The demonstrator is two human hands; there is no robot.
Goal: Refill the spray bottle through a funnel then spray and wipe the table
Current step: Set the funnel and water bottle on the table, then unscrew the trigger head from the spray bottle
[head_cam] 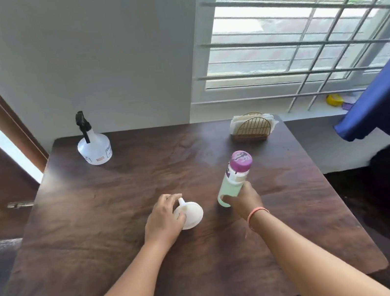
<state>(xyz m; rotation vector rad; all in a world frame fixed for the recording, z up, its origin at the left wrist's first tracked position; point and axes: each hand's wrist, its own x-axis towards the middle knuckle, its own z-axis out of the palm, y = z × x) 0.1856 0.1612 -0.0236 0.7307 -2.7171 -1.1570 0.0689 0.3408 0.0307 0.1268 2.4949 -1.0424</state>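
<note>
Head view of a dark wooden table (101, 241). Near centre, the left hand (163, 224) grips a white funnel (191, 213) lying on its side on the tabletop, spout pointing away; just beside it, the right hand (245, 201), an orange band (256, 213) on its wrist, clasps the base of a pale green bottle (233, 182) with a purple cap, tilted. Farther back, a napkin holder (252, 126) stands right, and the spray bottle (94, 144) stands upright at the far left corner, well apart from both hands.
</note>
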